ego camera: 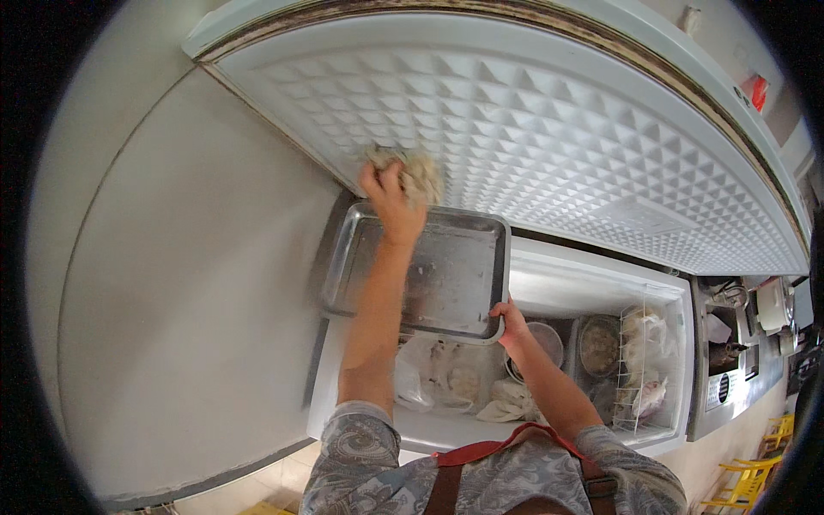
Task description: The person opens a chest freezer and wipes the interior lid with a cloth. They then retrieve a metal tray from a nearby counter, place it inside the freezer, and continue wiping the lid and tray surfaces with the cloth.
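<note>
A crumpled beige cloth [421,179] is gripped in my left hand [398,203], in front of the dimpled white inner face of the raised freezer lid [515,129], near its lower left part. Whether the cloth touches the lid I cannot tell. My right hand [512,324] holds a rectangular metal tray [450,270] by its near right corner. The tray lies over the left end of the open chest freezer [541,270], and my left forearm crosses above it, hiding part of its floor.
Inside the freezer are plastic bags [418,380], a round container [544,341], a tub of frozen food [600,347] and a white wire basket [634,373]. A wall [180,277] stands close on the left. Right of the freezer is a metal counter [734,386]; yellow chairs [743,479] stand beyond.
</note>
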`<act>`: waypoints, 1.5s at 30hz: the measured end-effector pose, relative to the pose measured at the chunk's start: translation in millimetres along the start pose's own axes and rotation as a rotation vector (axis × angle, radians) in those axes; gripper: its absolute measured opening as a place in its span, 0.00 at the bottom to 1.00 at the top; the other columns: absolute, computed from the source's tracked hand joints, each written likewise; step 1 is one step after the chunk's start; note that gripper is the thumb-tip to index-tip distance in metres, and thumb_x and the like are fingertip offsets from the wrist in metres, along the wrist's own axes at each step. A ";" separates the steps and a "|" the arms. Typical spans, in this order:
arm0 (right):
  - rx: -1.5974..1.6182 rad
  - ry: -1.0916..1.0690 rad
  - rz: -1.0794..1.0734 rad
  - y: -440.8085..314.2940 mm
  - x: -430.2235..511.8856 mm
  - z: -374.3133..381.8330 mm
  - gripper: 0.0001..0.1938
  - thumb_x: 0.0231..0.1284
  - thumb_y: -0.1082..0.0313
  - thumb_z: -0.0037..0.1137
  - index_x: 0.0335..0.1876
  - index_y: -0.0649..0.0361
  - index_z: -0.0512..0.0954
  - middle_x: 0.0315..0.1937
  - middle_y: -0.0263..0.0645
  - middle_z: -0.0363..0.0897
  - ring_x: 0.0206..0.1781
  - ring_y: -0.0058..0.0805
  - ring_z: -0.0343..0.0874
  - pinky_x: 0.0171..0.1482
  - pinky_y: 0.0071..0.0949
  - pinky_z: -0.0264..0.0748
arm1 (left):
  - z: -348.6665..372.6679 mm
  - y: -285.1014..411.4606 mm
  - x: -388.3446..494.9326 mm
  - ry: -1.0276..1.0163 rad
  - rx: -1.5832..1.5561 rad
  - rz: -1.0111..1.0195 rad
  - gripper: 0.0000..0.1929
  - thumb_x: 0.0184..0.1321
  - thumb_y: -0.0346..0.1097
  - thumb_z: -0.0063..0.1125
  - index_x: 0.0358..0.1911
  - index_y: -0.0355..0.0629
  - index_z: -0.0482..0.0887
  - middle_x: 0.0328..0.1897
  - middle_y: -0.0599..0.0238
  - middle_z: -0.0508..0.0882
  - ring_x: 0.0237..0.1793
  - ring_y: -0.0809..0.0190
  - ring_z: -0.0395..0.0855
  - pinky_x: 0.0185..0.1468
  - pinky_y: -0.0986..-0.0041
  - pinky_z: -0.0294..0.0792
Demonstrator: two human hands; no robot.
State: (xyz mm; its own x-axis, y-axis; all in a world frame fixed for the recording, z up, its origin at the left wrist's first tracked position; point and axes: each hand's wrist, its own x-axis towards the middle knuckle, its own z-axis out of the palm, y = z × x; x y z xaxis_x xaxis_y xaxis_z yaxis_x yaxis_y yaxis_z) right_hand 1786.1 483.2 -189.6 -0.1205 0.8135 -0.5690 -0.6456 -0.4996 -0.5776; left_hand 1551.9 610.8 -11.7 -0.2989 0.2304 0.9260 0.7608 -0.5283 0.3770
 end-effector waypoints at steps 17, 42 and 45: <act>0.037 -0.056 0.003 19.9 35.7 -18.2 0.44 0.36 0.85 0.42 0.69 0.45 0.61 0.42 0.35 0.70 0.41 0.35 0.69 0.44 0.39 0.73 | -59.8 6.4 144.0 0.226 -0.030 0.124 0.26 0.55 0.44 0.59 0.55 0.36 0.72 0.56 0.50 0.73 0.58 0.47 0.66 0.63 0.54 0.57; 0.092 0.000 -0.013 6.3 36.4 -18.1 0.31 0.40 0.82 0.43 0.58 0.55 0.67 0.43 0.42 0.74 0.44 0.45 0.76 0.44 0.44 0.80 | 9.7 -44.8 -32.5 0.018 0.034 -0.066 0.23 0.54 0.30 0.54 0.54 0.34 0.64 0.52 0.46 0.68 0.56 0.46 0.65 0.60 0.56 0.60; 0.104 -0.071 0.082 3.6 48.3 -25.7 0.38 0.37 0.82 0.44 0.64 0.50 0.63 0.46 0.41 0.73 0.46 0.43 0.75 0.45 0.44 0.79 | 18.7 -51.7 -99.5 -0.427 0.020 -0.411 0.20 0.52 0.28 0.58 0.49 0.34 0.67 0.48 0.47 0.69 0.54 0.44 0.67 0.59 0.57 0.61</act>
State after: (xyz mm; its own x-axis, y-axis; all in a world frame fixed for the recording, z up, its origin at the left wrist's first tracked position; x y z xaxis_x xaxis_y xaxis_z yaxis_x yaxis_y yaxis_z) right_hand 1797.3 513.1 -234.2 -0.2262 0.7921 -0.5669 -0.7056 -0.5344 -0.4652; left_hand 1553.1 630.5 -123.6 -0.3159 0.7237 0.6135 0.6440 -0.3113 0.6988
